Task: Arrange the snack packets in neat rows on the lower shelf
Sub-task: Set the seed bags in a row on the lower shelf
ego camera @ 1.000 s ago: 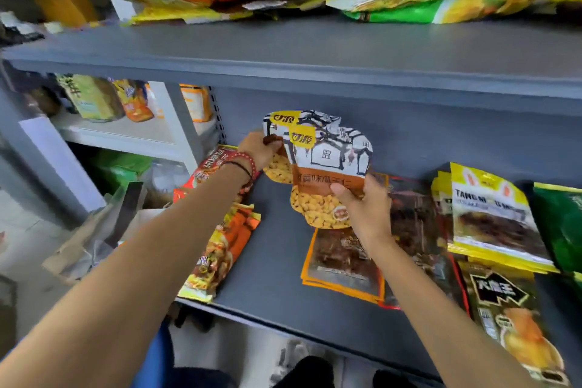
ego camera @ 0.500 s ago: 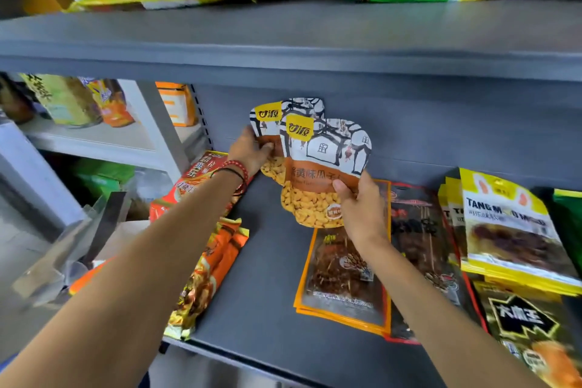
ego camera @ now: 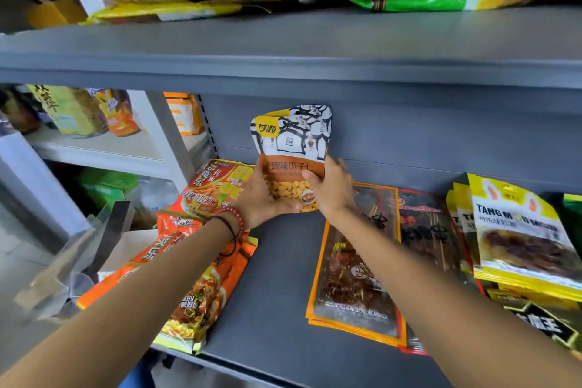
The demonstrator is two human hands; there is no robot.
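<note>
Noodle packets [ego camera: 201,277], orange, lie on the grey lower shelf [ego camera: 277,293] below and left of the left hand [ego camera: 258,198]. Dark skewer packets [ego camera: 356,261] lie flat below the right hand [ego camera: 330,192], with yellow packets [ego camera: 519,230] farther to its right. Both hands grasp one seed packet [ego camera: 293,148] upright between them, the left cupping its bottom edge and the right thumb on its front, close to the back wall. Above the hands runs the upper shelf [ego camera: 315,50], piled with bags.
</note>
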